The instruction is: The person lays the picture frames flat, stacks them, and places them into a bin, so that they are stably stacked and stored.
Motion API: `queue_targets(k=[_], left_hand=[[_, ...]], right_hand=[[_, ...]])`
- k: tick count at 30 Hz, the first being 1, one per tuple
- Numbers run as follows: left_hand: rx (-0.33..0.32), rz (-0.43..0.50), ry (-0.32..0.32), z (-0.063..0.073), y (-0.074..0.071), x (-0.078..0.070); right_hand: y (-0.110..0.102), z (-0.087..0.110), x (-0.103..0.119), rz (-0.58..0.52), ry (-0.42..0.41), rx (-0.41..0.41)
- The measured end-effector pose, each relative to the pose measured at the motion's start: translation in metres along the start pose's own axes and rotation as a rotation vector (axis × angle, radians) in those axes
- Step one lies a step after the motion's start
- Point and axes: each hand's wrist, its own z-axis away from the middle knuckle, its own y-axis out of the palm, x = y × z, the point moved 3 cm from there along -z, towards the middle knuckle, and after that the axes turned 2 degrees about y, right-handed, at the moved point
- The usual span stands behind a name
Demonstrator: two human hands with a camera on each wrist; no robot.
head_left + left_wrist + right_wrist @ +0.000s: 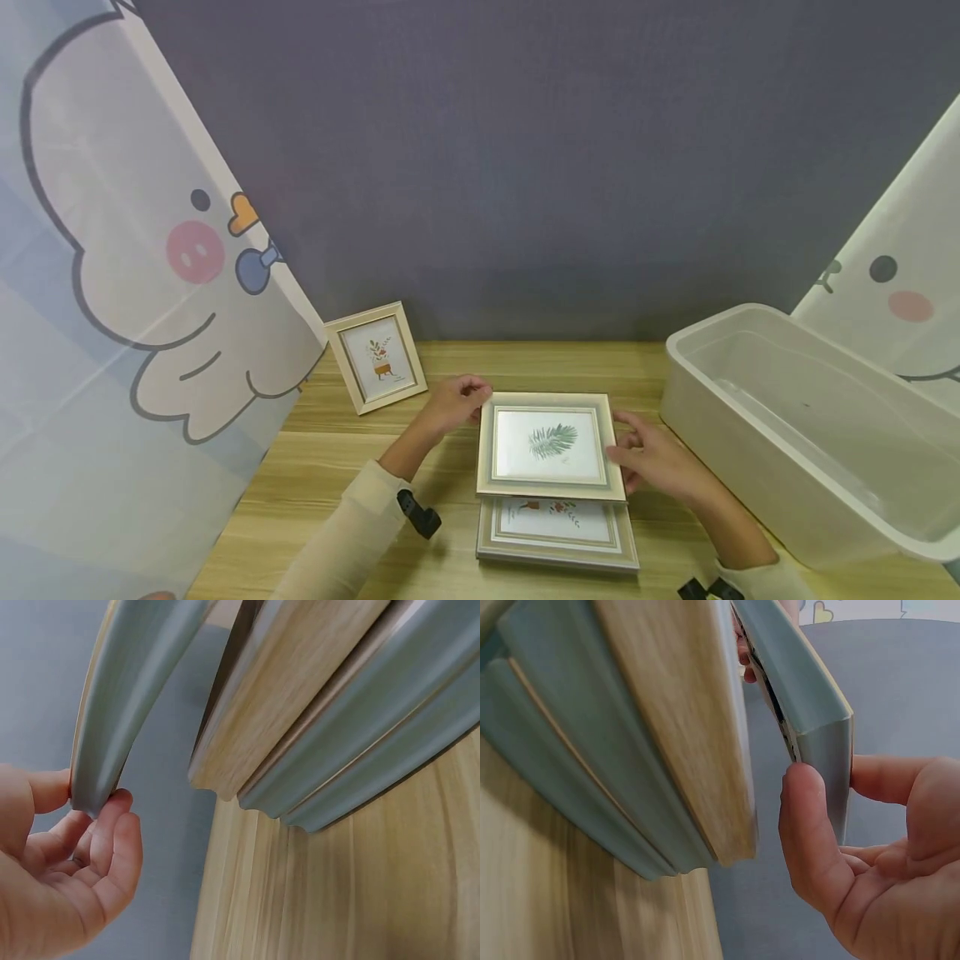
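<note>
A picture frame with a green leaf print (551, 443) is held between both hands, lifted above a stack of other frames. My left hand (456, 406) pinches its far left corner between thumb and fingers. On its right edge, the thumb and fingers of my right hand (656, 458) grip the rim. Below lies the stack, whose top picture frame (558, 550) has a flower print partly covered by the held one. In the left wrist view a wood-coloured frame (300, 675) tops two blue-green frames (352, 720), with a gap between them and the held frame.
A cream picture frame (377, 358) with a potted-plant print stands at the table's back left. To the right is a deep white bin (750, 467). The wood-grain table (337, 467) ends at a dark grey wall (525, 167), with cartoon-printed curtains (135, 167) at the sides.
</note>
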Motion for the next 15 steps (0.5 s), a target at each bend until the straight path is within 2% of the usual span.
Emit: queue_targets(k=[7,15], left_hand=[[0.038,-0.026,-0.024,0.004,0.004,0.000],[0.122,-0.044,-0.064,0.011,0.008,0.007]], right_hand=[[0.002,0.004,-0.007,0.001,0.018,0.034],[0.002,0.010,-0.011,0.036,0.060,0.087]])
